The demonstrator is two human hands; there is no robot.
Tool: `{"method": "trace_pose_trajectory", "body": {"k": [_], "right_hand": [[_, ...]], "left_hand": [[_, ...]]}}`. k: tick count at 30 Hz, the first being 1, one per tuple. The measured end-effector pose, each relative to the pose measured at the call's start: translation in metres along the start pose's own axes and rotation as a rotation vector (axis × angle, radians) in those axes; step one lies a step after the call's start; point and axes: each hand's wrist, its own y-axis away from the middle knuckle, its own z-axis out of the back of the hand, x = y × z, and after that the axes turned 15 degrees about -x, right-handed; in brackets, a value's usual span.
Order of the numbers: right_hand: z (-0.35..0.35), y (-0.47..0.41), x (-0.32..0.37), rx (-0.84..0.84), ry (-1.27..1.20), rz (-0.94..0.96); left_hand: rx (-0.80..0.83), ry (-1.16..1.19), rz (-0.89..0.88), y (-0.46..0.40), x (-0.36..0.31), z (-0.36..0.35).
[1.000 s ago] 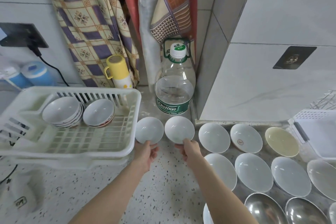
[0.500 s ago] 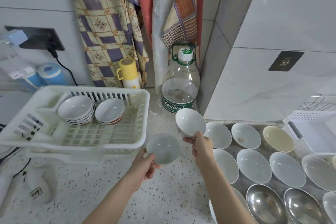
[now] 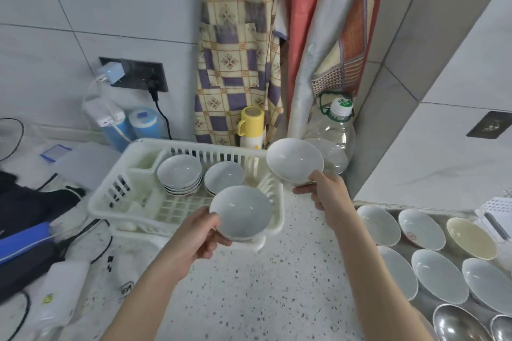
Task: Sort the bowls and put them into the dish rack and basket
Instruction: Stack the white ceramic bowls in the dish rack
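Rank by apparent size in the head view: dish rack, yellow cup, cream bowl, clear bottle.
1. dish rack
2. clear bottle
3. cream bowl
4. yellow cup
The cream bowl sits nearer the camera, so its rank over the cup is unsure.

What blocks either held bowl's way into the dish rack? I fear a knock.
Nothing visible. The left hand holds its bowl over the dish rack; the right hand's bowl hangs beside its right corner.

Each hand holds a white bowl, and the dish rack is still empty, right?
Not quite. Per the head view, the left hand and right hand each hold a white bowl, one low over the rack's near corner, the other higher up. But the dish rack is not empty: it already holds a stack of bowls and another bowl beside it.
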Motion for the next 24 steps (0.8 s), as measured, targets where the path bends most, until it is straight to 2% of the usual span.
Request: {"method": "trace_pose_trajectory", "body": {"k": [5, 10, 15, 24], "right_hand": [[-0.062, -0.002, -0.005, 0.028, 0.147, 0.037], [-0.120, -0.008, -0.013, 0.021, 0.297, 0.079], [-0.158, -0.012, -0.029, -0.026, 0.406, 0.216], [-0.189, -0.021, -0.053, -0.075, 0.459, 0.096]], "left_hand": [[-0.176, 0.129, -0.005, -0.025, 0.001, 0.065], [-0.249, 0.248, -0.037, -0.051, -0.004, 0.101], [-0.269, 0.365, -0.077, -0.078, -0.012, 0.110], [-0.235, 0.391, -0.135, -0.119, -0.021, 0.104]]}}
